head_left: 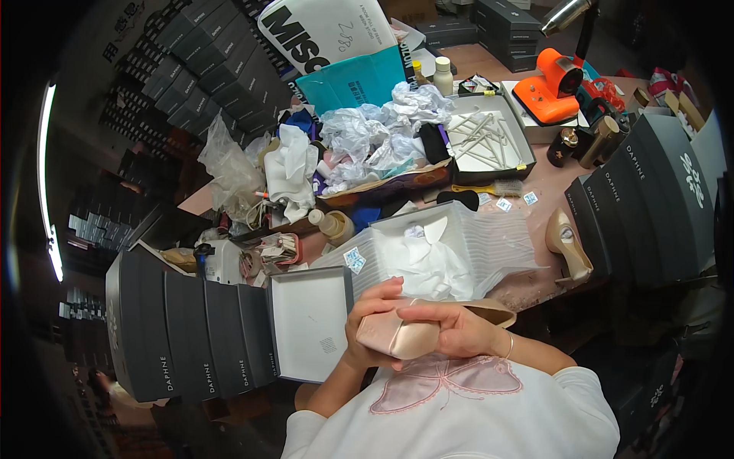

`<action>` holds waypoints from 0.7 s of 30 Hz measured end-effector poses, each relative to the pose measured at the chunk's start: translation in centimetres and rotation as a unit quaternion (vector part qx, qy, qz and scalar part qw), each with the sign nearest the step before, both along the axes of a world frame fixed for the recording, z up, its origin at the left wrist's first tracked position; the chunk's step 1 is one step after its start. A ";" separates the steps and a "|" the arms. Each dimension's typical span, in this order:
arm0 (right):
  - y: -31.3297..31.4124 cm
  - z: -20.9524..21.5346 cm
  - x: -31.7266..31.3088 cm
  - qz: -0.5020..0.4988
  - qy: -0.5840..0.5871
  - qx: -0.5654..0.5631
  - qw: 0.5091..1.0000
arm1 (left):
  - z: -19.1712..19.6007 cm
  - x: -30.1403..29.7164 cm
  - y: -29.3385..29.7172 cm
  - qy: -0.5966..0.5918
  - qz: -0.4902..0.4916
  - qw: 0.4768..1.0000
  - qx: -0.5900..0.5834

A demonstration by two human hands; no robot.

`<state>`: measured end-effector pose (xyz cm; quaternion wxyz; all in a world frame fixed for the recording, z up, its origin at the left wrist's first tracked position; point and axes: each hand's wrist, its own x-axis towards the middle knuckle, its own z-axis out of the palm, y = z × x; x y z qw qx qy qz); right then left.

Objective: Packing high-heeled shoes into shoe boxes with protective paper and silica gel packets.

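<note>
Close to my chest, both hands hold a pale beige-pink pump (399,336), its toe pointing down and left. My left hand (364,309) wraps around the side of the toe, fingers partly behind it. My right hand (463,330) lies over the upper part, fingers closed across it; the shoe's opening shows beyond that hand. A similar beige pump (567,246) rests on the table to the right. Just ahead of my hands is an open shoe box (380,249) with white tissue paper (437,264) inside. Its surroundings are covered with translucent striped wrapping (505,241).
Dark shoe boxes (183,333) stand at left beside an upturned box lid (310,321); more boxes (650,195) rise at right. Crumpled paper (375,130), a tray of white sticks (486,153), a brush (489,188), a bottle (333,225) and an orange device (549,92) lie farther back.
</note>
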<state>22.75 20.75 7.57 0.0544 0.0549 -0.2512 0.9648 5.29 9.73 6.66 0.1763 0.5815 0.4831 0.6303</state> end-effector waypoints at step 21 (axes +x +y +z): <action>4.0 -2.7 -2.8 -0.054 0.044 0.790 0.610 | -6.6 -6.4 2.8 -0.500 -0.066 0.793 -0.341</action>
